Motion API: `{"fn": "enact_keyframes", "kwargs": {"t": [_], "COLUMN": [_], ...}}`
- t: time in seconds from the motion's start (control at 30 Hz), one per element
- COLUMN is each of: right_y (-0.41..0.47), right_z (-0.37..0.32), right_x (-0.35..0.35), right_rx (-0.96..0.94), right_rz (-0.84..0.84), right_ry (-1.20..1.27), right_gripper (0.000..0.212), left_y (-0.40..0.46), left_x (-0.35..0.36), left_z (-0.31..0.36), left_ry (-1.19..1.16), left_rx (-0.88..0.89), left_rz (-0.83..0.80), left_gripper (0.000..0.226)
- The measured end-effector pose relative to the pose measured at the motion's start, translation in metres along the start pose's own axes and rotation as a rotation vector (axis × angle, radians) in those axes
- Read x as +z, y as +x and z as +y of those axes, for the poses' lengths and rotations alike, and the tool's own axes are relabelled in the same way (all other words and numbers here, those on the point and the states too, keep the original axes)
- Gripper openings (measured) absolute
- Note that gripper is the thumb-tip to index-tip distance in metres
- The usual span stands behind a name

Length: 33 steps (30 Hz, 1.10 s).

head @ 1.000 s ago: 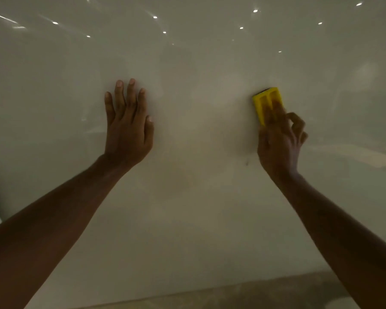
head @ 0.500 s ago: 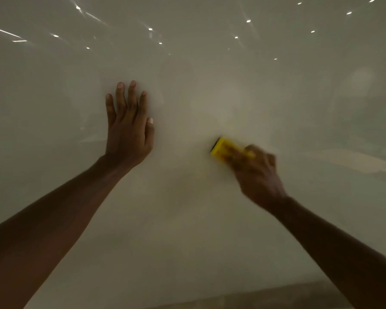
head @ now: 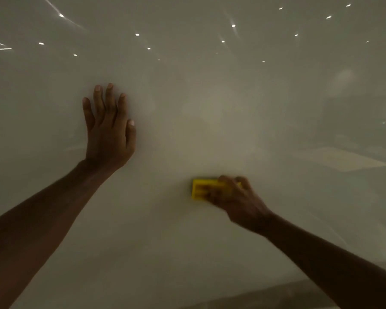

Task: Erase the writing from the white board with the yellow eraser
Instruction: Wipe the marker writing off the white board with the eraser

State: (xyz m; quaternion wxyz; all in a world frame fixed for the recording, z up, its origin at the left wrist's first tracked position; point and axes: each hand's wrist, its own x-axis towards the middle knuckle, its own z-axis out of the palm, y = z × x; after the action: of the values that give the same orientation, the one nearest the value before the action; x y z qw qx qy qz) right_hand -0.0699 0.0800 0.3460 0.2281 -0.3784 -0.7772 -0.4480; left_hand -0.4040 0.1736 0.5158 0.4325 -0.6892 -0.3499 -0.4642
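The yellow eraser (head: 202, 189) is being carried lower and further left across the white board (head: 210, 121) than half a second ago, and it is now being held lying sideways, below and to the right of the left hand (head: 109, 134). It is being gripped by the right hand (head: 236, 198), whose fingers are curled closed over its back while its face is being pressed against the board. The left hand is being kept flat and open, fingers together and pointing up, braced against the board to the upper left of the eraser. No writing is being made out anywhere on the board; only glare spots and dim reflections are showing, so how much is left cannot be told. The risk from here is being judged as missed patches: in this poor light faint marks could be passed over. A slip is also possible, since only part of the eraser is being covered by the fingers on a glossy surface.
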Motion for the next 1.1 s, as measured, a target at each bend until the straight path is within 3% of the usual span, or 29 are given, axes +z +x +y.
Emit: {"fn": "enact_keyframes", "kwargs": {"t": [0.07,0.17,0.23,0.27,0.33,0.43,0.5,0.6,0.7,0.87,0.93,1.0,1.1], "right_y": [0.010,0.018,0.023,0.025,0.018,-0.019,-0.046,-0.055,-0.051,-0.042,-0.025,-0.002,0.036], "right_z": [0.035,0.072,0.067,0.055,0.017,-0.035,-0.042,-0.015,0.034,0.071,0.061,0.052,0.053], "right_x": [-0.017,-0.038,-0.036,-0.030,-0.014,0.015,0.024,0.019,-0.001,-0.019,-0.018,-0.020,-0.034], "right_rx": [0.354,0.908,1.099,1.109,0.927,0.378,0.083,-0.073,0.246,1.294,1.585,1.699,1.599], "right_rz": [0.076,0.320,0.382,0.382,0.344,0.132,-0.012,-0.046,0.009,0.325,0.351,0.349,0.354], "right_ry": [0.039,0.064,0.096,0.072,0.067,0.132,0.075,0.029,0.011,0.150,0.273,0.355,0.332], "right_gripper": [0.056,0.064,0.065,0.066,0.069,0.070,0.058,0.048,0.051,0.063,0.064,0.065,0.065], "left_y": [0.000,-0.001,-0.001,-0.001,-0.002,-0.002,-0.002,-0.001,0.000,0.009,0.014,0.019,0.031], "left_x": [0.001,0.001,0.001,0.000,0.000,0.000,0.000,0.002,0.005,0.004,0.004,0.006,0.014], "left_z": [0.000,0.002,0.003,0.003,0.004,0.004,0.003,0.004,0.004,0.005,0.007,0.006,0.001], "left_ry": [0.002,0.013,0.013,0.015,0.015,0.016,0.013,0.016,0.023,0.013,0.006,0.000,-0.017], "left_rx": [-0.006,-0.010,-0.012,-0.013,-0.015,-0.009,-0.003,-0.004,-0.015,-0.021,-0.021,-0.034,-0.021], "left_rz": [-0.002,0.000,-0.003,-0.006,-0.010,-0.006,0.001,0.013,0.006,-0.010,-0.008,-0.014,0.019], "left_gripper": [0.056,0.056,0.056,0.056,0.056,0.056,0.056,0.057,0.058,0.060,0.060,0.061,0.060]}}
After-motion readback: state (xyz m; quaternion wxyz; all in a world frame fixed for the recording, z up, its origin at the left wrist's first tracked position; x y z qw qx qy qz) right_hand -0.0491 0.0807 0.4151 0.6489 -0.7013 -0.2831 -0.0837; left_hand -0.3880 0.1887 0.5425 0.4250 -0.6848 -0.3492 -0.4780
